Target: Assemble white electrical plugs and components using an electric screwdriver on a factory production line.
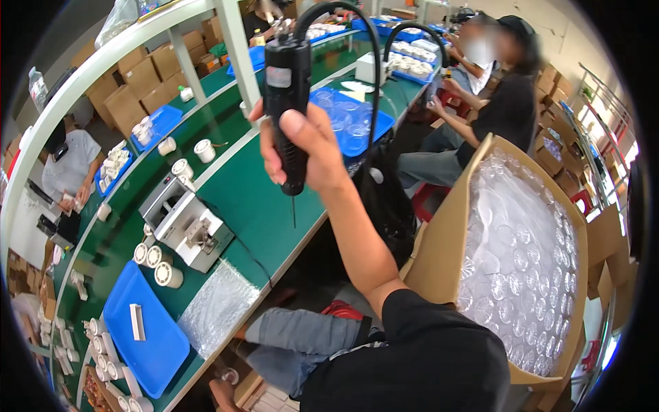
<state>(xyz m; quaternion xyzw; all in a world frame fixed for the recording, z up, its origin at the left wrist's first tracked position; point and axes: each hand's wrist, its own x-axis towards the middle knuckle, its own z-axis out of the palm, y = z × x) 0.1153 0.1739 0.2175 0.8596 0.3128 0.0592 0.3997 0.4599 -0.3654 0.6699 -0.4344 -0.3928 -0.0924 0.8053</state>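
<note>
My right hand (305,141) is raised over the bench, its fingers and thumb wrapped round a black electric screwdriver (287,103). The driver hangs upright with its thin bit pointing down, clear of the green tabletop (254,185); a black cable arches from its top. At the lower edge, what seems to be my left hand (223,396) shows only in part, beside a small clear round piece (230,375). I cannot tell whether it grips that piece. On the bench, a blue tray (161,343) holds one white strip-shaped part (138,323). Bubble wrap (223,302) lies beside it.
A grey-white bench machine (189,223) stands beyond the bubble wrap, near several white round parts (167,275). A large carton (439,254) of clear round plastic pieces is at right. Another blue tray (353,141) lies farther along the bench. Co-workers (508,103) sit farther off.
</note>
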